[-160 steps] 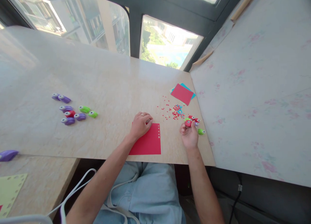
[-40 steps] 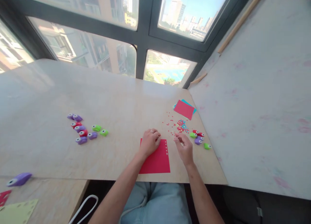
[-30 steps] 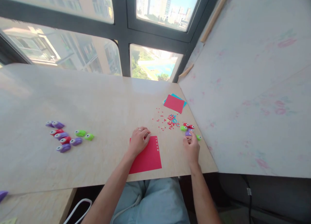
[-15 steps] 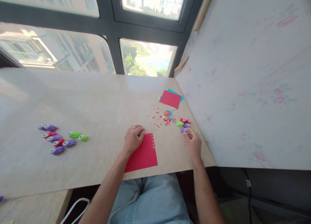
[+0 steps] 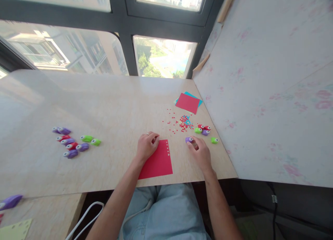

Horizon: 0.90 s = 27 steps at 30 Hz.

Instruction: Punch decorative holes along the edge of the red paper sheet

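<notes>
A red paper sheet (image 5: 157, 161) (small holes punched along its right edge) is pinned to the bench (image 5: 109, 104) just below frame centre by the curled fingers of the left hand (image 5: 146, 147). To its right, a purple craft punch (image 5: 189, 139) is touched, seemingly pinched, by the right hand (image 5: 200, 154). Confetti (image 5: 182, 121) is scattered just above.
</notes>
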Motion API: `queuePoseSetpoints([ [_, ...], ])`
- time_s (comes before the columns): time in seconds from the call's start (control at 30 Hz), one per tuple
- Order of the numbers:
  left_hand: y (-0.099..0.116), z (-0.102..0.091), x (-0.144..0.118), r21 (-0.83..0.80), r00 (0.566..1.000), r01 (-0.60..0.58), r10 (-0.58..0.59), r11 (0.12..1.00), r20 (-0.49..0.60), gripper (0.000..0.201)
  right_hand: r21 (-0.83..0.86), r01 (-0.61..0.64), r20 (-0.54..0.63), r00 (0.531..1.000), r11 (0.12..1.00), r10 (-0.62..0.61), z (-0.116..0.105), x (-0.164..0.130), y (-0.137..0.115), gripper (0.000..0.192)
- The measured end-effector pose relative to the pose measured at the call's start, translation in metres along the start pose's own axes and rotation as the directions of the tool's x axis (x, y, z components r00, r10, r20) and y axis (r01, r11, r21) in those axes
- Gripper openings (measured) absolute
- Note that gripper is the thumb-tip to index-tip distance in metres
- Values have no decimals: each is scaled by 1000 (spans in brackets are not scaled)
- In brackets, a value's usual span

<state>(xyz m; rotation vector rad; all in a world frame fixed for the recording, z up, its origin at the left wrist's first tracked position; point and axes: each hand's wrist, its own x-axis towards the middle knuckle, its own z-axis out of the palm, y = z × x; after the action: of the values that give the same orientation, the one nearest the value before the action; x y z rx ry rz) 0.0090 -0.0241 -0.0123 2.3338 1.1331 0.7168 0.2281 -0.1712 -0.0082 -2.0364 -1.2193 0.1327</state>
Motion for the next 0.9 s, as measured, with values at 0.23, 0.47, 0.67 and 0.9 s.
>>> queuePoseSetpoints([
  [0.23,4,-2,0,48,996,-7,3,999,86,24,18,54,65,996,998,-55,10,1,-12,41],
  [0.47,9,-6,0,19,996,-16,14,1000,86,21,15,70,49,996,997,-70,20,2,-18,41],
  [0.67,9,-3,-1,33,997,10,-13,999,82,22,40,65,21,998,997,-66,26,8,-19,42],
  [0.9,9,-5,10,37,995,51,-54,998,82,21,60,73,18,997,996,-74,24,6,-19,41],
])
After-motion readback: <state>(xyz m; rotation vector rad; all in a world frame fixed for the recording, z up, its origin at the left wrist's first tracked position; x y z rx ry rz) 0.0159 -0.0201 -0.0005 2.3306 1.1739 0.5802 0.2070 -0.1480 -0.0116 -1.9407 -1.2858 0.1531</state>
